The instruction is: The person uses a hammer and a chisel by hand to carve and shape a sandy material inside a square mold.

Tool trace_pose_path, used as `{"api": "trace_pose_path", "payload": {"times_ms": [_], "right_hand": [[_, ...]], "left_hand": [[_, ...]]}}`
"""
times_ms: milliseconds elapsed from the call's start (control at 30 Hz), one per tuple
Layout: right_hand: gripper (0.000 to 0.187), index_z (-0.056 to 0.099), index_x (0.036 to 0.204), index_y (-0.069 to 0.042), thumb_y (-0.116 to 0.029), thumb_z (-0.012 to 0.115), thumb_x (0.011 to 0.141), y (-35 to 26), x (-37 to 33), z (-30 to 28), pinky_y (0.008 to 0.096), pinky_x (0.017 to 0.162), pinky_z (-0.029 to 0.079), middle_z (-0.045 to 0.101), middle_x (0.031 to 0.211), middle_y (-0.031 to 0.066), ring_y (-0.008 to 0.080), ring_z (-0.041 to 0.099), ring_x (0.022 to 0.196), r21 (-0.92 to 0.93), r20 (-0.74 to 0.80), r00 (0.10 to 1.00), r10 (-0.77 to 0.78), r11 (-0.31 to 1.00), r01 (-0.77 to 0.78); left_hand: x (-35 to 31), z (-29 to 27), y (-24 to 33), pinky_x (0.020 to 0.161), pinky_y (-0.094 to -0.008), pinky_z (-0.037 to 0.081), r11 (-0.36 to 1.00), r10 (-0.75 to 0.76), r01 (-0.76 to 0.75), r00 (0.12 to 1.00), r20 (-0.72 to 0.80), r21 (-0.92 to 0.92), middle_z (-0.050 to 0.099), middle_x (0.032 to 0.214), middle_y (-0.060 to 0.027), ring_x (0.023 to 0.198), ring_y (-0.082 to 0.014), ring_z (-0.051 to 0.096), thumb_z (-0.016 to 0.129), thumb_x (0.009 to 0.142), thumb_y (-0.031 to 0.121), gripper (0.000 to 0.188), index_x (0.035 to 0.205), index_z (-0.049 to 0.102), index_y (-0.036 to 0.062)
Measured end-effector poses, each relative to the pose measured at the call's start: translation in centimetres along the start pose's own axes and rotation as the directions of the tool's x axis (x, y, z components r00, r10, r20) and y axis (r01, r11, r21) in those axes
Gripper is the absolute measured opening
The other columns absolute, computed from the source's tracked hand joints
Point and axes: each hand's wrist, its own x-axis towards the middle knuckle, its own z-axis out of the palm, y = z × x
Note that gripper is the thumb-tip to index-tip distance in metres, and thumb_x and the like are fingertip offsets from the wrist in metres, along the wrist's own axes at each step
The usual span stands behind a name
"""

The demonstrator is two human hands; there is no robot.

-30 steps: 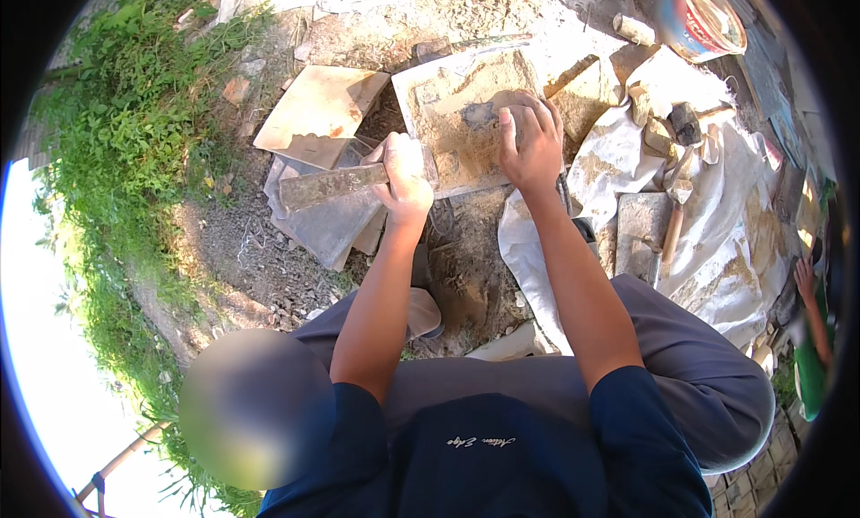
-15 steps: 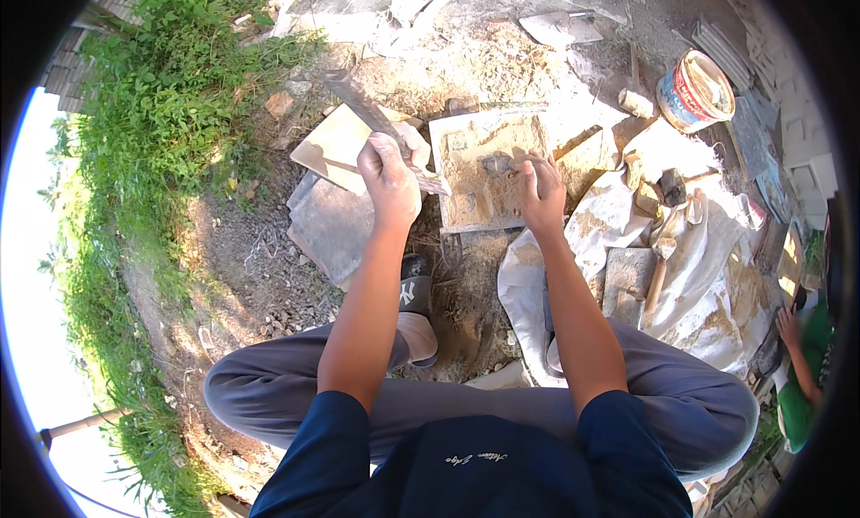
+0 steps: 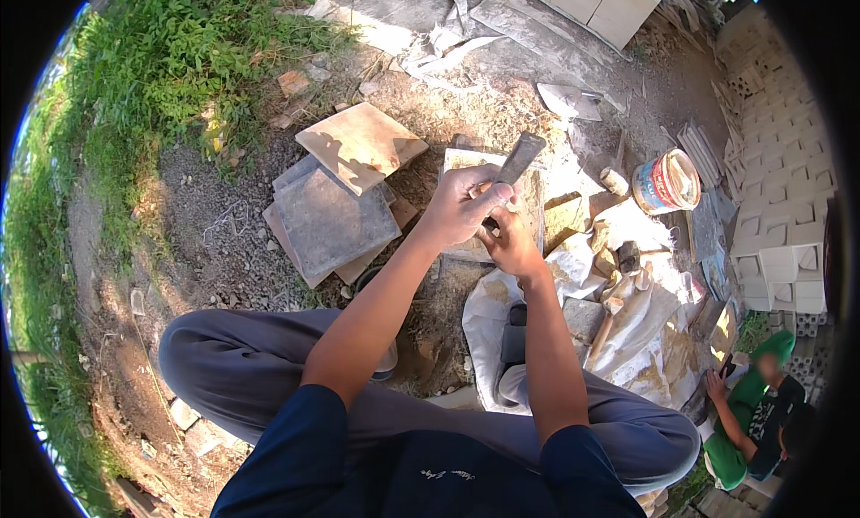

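My left hand (image 3: 461,205) is closed around the handle of a flat metal scraper (image 3: 518,160), whose blade points up and away from me. My right hand (image 3: 509,242) sits just below it, fingers curled against the lower end of the same tool. Both hands hover over a square tile (image 3: 537,205) smeared with sandy mortar, lying on the ground in front of my knees. The hands hide the part of the tool they grip.
Stacked grey and tan tiles (image 3: 336,218) lie left of the hands. A paint bucket (image 3: 665,181) stands at the right amid crumpled white sacks (image 3: 627,339). Grass (image 3: 161,79) borders the left. Pale blocks (image 3: 779,205) are stacked far right, where another person (image 3: 752,410) sits.
My left hand swung the scraper from over the left tiles to above the mortared tile. My right hand left the tile's surface and came up to the tool.
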Motion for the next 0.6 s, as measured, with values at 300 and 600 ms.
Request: {"api": "trace_pose_path", "payload": {"times_ms": [300,600], "right_hand": [[0.015,0.055,0.081,0.002,-0.002,0.067,0.089,2.6,-2.7,3.9,0.0419,0.054,0.043,0.059,0.068,0.0234,0.0407,0.057,0.058,-0.190,-0.174,0.973,0.148,0.965,-0.181],[0.012,0.068,0.102,-0.002,0.000,0.065,0.091,6.4,-5.3,5.5,0.0428,0.063,0.048,0.067,0.082,0.0172,0.0386,0.062,0.069,-0.393,-0.125,0.979,-0.159,0.914,0.098]], "left_hand": [[1.0,-6.4,3.8,0.103,-0.0452,0.046,0.989,0.140,-0.133,0.982,-0.126,0.059,0.064,0.124,-0.0165,0.119,-0.0266,0.061,0.039,0.105,0.052,0.060,0.122,0.059,-0.0017],[-0.7,-8.3,0.3,0.093,-0.0398,0.051,0.978,-0.174,0.117,0.913,-0.370,-0.170,0.067,0.112,-0.0166,0.104,-0.0241,0.064,0.035,0.102,0.062,0.071,0.126,0.057,-0.0014]]}}
